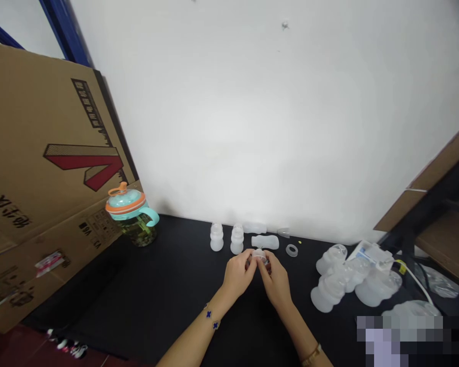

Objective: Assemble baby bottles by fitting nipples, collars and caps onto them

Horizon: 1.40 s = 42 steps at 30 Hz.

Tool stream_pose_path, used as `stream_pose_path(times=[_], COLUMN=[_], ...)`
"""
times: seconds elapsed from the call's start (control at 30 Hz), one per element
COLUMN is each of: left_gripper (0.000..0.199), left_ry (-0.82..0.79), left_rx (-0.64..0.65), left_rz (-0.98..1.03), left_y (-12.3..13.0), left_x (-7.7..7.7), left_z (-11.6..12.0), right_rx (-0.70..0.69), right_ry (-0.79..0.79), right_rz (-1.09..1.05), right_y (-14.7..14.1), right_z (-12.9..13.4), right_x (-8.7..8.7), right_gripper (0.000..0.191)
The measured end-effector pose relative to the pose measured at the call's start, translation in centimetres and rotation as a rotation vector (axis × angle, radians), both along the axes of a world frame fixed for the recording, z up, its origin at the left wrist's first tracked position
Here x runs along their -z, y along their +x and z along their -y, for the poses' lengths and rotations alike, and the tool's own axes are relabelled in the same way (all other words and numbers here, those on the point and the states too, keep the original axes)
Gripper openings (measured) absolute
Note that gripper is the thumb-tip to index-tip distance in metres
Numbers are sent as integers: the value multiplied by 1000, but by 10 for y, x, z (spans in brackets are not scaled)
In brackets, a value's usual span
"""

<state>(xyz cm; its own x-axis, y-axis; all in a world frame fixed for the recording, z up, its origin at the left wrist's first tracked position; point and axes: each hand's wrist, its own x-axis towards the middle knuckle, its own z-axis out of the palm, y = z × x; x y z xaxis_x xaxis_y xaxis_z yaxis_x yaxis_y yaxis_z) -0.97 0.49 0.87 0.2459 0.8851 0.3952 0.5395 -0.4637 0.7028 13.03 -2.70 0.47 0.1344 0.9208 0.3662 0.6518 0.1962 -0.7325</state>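
Note:
Over the black table, my left hand (237,275) and my right hand (276,279) meet, fingers closed around a small whitish bottle collar (259,253). A pale nipple tip seems to rise from it; fingers hide the rest. Just beyond my hands lie two white bottle bodies without caps, a nearer one (265,241) and a farther one (254,228). A loose ring collar (291,250) and a clear cap (283,232) rest to their right. Two capped baby bottles, one (216,237) left of the other (237,239), stand upright to the left.
A teal-lidded jug (132,216) stands at the left beside a large cardboard box (53,168). On the right are several capped bottles (329,290), a white box-like item (373,255) with a cable, and clear plastic bags (439,281). A white wall (252,127) rises behind the table (137,300).

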Motion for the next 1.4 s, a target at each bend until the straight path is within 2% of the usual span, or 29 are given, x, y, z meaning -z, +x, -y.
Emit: stream_pose_path(times=[0.23,0.43,0.67,1.4], left_gripper=[29,26,26,27], left_ry=[-58,-73,-85,-87], left_rx=[-32,29,61,32], left_rz=[-5,50,95,91], left_y=[0,1,2,4], left_x=[0,-1,-2,2], left_z=[1,3,4,2], right_rx=[-58,-16,-38,-37], right_ry=[-24,-31,-52,-63], right_rz=[26,42,8,107], right_y=[-4,-3,-4,-1], right_z=[2,3,6,6], right_x=[-8,-9,-14,-13], right_gripper=[32,33,34,33])
